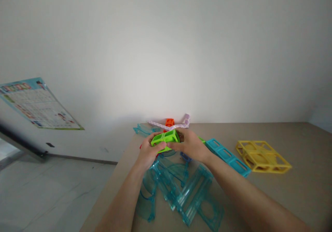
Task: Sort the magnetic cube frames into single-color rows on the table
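Note:
A bright green open-framed plastic block is held up between my two hands above the table. My left hand grips its left end, thumb along the near side. On the right end, my right hand closes with thumb and fingers. Below my wrists lie clear teal plastic pieces, some tube-like and some flat with round holes. Just behind the block are an orange block and a pale lilac angled strip. A dark blue piece shows partly under my right hand.
Right of my right forearm lie a turquoise framed bar and a yellow square frame. More clear teal pieces lie by the back left table edge. The wall rises behind the table; a poster hangs left.

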Demonstrator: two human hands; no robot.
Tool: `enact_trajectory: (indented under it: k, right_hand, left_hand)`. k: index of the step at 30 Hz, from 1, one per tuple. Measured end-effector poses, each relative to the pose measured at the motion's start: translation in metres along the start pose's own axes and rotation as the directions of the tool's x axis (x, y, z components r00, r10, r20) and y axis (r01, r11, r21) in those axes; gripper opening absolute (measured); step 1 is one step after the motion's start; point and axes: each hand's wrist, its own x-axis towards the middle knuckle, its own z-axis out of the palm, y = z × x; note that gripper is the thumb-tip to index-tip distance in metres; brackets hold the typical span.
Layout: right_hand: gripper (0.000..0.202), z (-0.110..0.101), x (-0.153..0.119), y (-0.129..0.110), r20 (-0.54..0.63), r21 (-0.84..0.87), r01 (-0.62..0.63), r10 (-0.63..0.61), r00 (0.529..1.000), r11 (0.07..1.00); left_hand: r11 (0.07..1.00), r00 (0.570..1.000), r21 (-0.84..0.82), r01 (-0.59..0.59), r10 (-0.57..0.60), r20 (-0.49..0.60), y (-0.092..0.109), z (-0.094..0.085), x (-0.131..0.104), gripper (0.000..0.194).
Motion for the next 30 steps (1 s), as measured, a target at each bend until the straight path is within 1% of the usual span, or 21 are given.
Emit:
enact_trajectory:
  k: [4,6,7,8,9,10,11,12,13,15,18,20,22,23,24,26,28,29,30]
  right_hand:
    - [0.029,0.001,-0.001,-0.001,-0.013,-0.042,0.046,-0.046,0.999,0.998]
    - [0.042,0.001,-0.003,-0.004,-0.023,-0.098,0.062,-0.065,0.998,0.993]
    - [0.053,0.001,-0.005,-0.006,-0.019,-0.140,0.097,-0.101,0.995,0.985]
    - [0.065,0.001,-0.006,-0.009,-0.005,-0.184,0.158,-0.162,0.987,0.970]
    - [0.076,0.001,-0.008,-0.012,0.020,-0.227,0.238,-0.240,0.971,0.944]
    - [0.081,0.001,-0.009,-0.015,0.058,-0.262,0.322,-0.319,0.946,0.910]
    - [0.079,0.001,-0.011,-0.020,0.106,-0.286,0.398,-0.384,0.917,0.872]
    - [0.072,0.000,-0.013,-0.025,0.157,-0.300,0.452,-0.424,0.892,0.840]
    - [0.062,0.000,-0.015,-0.030,0.201,-0.311,0.481,-0.438,0.876,0.820]
    - [0.049,0.000,-0.022,-0.040,0.242,-0.332,0.492,-0.431,0.869,0.805]
    - [0.052,0.002,-0.038,-0.045,0.200,-0.378,0.495,-0.453,0.869,0.782]
    - [0.053,0.003,-0.051,-0.041,0.180,-0.403,0.540,-0.514,0.838,0.739]
    - [0.051,0.003,-0.065,-0.035,0.167,-0.432,0.578,-0.568,0.806,0.692]
    - [0.052,0.002,-0.073,-0.031,0.156,-0.455,0.578,-0.578,0.801,0.678]
    - [0.055,0.000,-0.082,-0.028,0.133,-0.483,0.561,-0.577,0.806,0.672]
    - [0.068,-0.004,-0.100,-0.020,0.060,-0.546,0.488,-0.549,0.834,0.681]
    - [0.077,-0.010,-0.120,-0.012,-0.045,-0.592,0.390,-0.512,0.858,0.706]
    - [0.074,-0.012,-0.130,-0.007,-0.104,-0.600,0.337,-0.488,0.867,0.725]
    - [0.067,-0.015,-0.140,-0.003,-0.153,-0.598,0.288,-0.459,0.875,0.748]
  left_hand:
    - [0.999,1.000,-0.032,0.010,-0.010,0.001,0.004,0.001,0.000,0.046]
    - [0.998,1.000,-0.055,0.016,-0.016,0.015,0.006,0.002,-0.001,0.046]
    - [0.997,0.999,-0.069,0.025,-0.023,0.032,0.007,0.002,-0.002,0.044]
    - [0.995,0.997,-0.086,0.044,-0.039,0.061,0.007,0.003,-0.003,0.043]
    - [0.992,0.993,-0.105,0.074,-0.063,0.103,0.007,0.004,-0.004,0.041]
    - [0.986,0.984,-0.124,0.111,-0.092,0.152,0.007,0.004,-0.005,0.038]
    - [0.979,0.972,-0.139,0.149,-0.119,0.203,0.008,0.005,-0.007,0.035]
    - [0.972,0.959,-0.152,0.180,-0.139,0.247,0.008,0.005,-0.008,0.032]
    - [0.967,0.948,-0.161,0.199,-0.149,0.281,0.008,0.006,-0.010,0.029]
    - [0.964,0.938,-0.169,0.203,-0.142,0.317,0.010,0.007,-0.014,0.028]
    - [0.964,0.915,-0.155,0.216,-0.144,0.377,0.014,0.010,-0.020,0.032]
    - [0.962,0.890,-0.129,0.240,-0.165,0.425,0.017,0.014,-0.024,0.039]
    - [0.960,0.864,-0.104,0.261,-0.184,0.468,0.019,0.019,-0.027,0.052]
    - [0.959,0.854,-0.097,0.267,-0.189,0.485,0.019,0.022,-0.029,0.059]
    - [0.958,0.845,-0.094,0.272,-0.191,0.500,0.020,0.024,-0.030,0.064]
    - [0.959,0.833,-0.091,0.268,-0.183,0.522,0.023,0.028,-0.036,0.070]
    - [0.967,0.832,-0.078,0.241,-0.164,0.529,0.026,0.029,-0.042,0.071]
    - [0.973,0.837,-0.071,0.222,-0.153,0.526,0.027,0.028,-0.046,0.070]
    - [0.977,0.845,-0.068,0.203,-0.139,0.516,0.027,0.026,-0.049,0.069]
